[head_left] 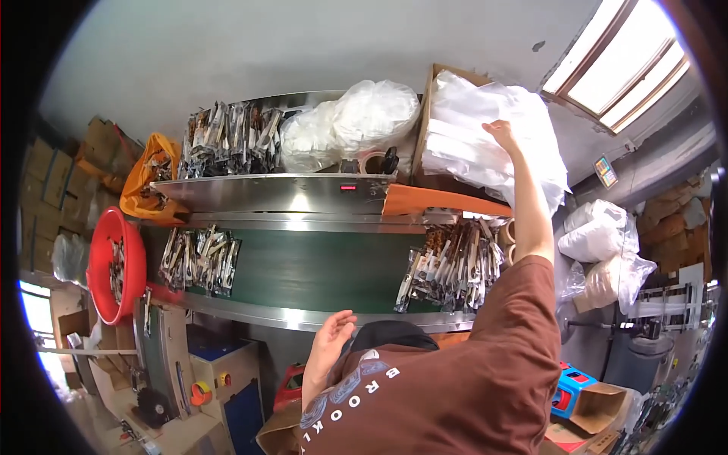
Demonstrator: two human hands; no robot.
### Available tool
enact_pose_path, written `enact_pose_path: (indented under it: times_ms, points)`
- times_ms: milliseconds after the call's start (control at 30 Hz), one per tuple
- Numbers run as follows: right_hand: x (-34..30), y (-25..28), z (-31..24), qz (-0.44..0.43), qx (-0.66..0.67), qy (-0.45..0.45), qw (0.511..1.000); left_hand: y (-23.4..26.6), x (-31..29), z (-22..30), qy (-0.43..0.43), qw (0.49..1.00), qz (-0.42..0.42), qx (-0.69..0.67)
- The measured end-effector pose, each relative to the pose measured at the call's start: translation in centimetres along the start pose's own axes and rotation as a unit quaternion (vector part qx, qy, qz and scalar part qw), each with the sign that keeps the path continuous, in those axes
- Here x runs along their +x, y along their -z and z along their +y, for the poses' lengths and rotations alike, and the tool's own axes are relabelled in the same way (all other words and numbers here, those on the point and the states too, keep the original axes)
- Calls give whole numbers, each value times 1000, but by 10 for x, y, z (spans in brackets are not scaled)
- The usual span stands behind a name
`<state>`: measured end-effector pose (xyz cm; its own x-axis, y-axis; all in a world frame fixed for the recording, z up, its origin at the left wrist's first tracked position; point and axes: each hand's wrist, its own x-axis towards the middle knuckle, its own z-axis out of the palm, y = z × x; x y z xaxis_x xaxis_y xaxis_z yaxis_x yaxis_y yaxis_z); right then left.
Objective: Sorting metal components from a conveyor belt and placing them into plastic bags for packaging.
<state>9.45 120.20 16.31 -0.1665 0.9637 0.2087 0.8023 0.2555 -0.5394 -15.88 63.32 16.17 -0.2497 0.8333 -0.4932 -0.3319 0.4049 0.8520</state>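
Note:
My right arm stretches up over the stack of white, translucent plastic bags (462, 140) that fills and overhangs an open carton (426, 106). On that stack my right hand (500, 134) has its fingers curled closed, seemingly pinching a bag; the fingertips blur into the plastic. My left hand (331, 338) hovers at the conveyor's near edge, close to my body, its fingers loosely bent and apart, holding nothing. Below the carton, a pile of slim items in clear packets (455, 262) lies on the green belt (318, 265). Another batch of packets (201, 258) sits at the belt's left.
A steel shelf (280, 195) behind the belt carries more packets (231, 140), bundled clear bags (375, 114) and tape rolls (373, 162). A red basin (97, 265) and orange sack (144, 201) stand left. An orange board (440, 203) slopes below the carton. Bagged rolls (599, 235) are right.

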Motion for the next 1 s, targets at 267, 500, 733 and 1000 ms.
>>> enact_pose_path:
  times_ms: [267, 500, 733, 1000]
  points:
    - [66, -15, -19, -144, -139, -31, 979, 1, -1, 12, 14, 996, 71, 45]
    - [97, -7, -51, 131, -315, 41, 939, 1, 5, 10, 35, 994, 96, 41]
    - [91, -13, -35, -2, -442, 153, 884, 0, 33, 14, 52, 993, 101, 16]
    - [-52, 38, -75, 35, -344, 228, 910, -16, 48, 6, 71, 995, 63, 26]
